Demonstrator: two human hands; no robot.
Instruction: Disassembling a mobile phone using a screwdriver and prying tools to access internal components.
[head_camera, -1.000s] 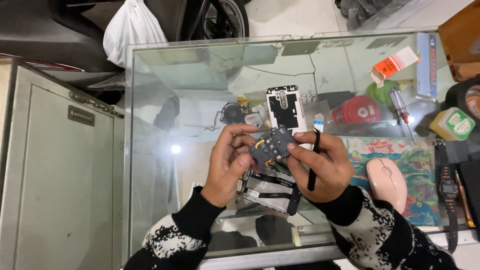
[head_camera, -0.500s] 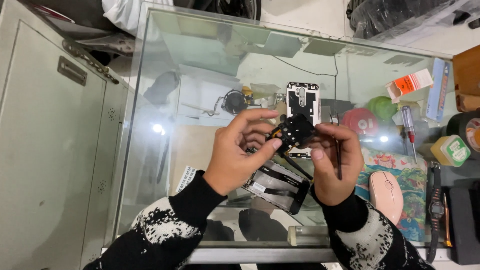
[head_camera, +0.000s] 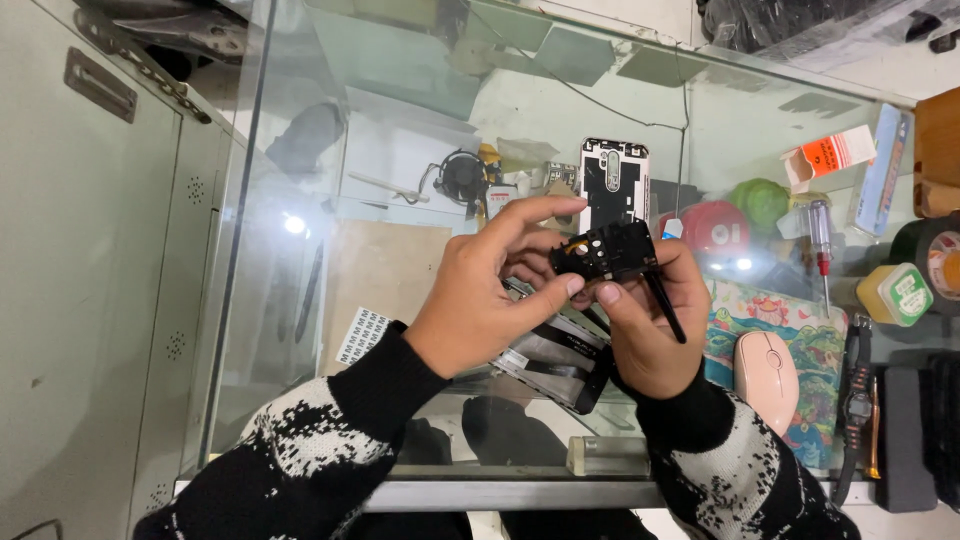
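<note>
Both sets of fingers (head_camera: 572, 285) are clamped on a small black phone part (head_camera: 605, 252) held above the glass counter (head_camera: 400, 240), the right hand (head_camera: 650, 330) also gripping a black tool (head_camera: 664, 305), the left hand (head_camera: 480, 300) steadying: seemingly mid-disassembly, demanding delicate prying.

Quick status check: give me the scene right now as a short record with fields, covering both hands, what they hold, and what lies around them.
left hand: fingers pinch the left end of the small black phone part
right hand: supports the same part from below and right, with a thin black tool tucked between its fingers
surface: glass countertop, shelf items visible through it
behind the hands: white phone back cover, lying flat
below the hands: opened phone body on the glass
right side: pink mouse on a colourful mat; red-handled screwdriver
</note>
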